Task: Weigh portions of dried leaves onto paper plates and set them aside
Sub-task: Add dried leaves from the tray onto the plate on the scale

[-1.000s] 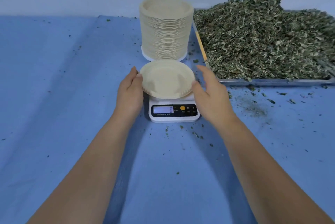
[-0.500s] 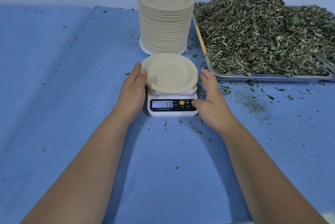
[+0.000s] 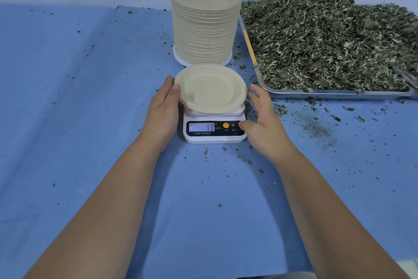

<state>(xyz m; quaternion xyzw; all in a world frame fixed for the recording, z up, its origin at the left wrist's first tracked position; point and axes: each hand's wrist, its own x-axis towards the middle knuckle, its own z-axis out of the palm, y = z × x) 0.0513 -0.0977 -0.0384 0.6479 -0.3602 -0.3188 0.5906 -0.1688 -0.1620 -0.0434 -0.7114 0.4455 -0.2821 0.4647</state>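
An empty beige paper plate (image 3: 211, 88) lies on a small white digital scale (image 3: 213, 128) whose display reads 13. My left hand (image 3: 164, 106) touches the plate's left rim, thumb on the edge. My right hand (image 3: 262, 120) is beside the scale's right end, fingers spread, with the thumb tip pressed on the scale's front panel at its right corner. A large heap of dried green leaves (image 3: 328, 43) fills a metal tray (image 3: 339, 93) to the right.
A tall stack of paper plates (image 3: 204, 23) stands just behind the scale. A blue cloth (image 3: 79, 109) covers the table, with leaf crumbs scattered around the scale and in front of the tray. A pale wall rises behind.
My right hand left the plate's right rim and dropped to the scale's front right corner, thumb on the panel. The display went from 0 to 13. My left hand stays at the rim.
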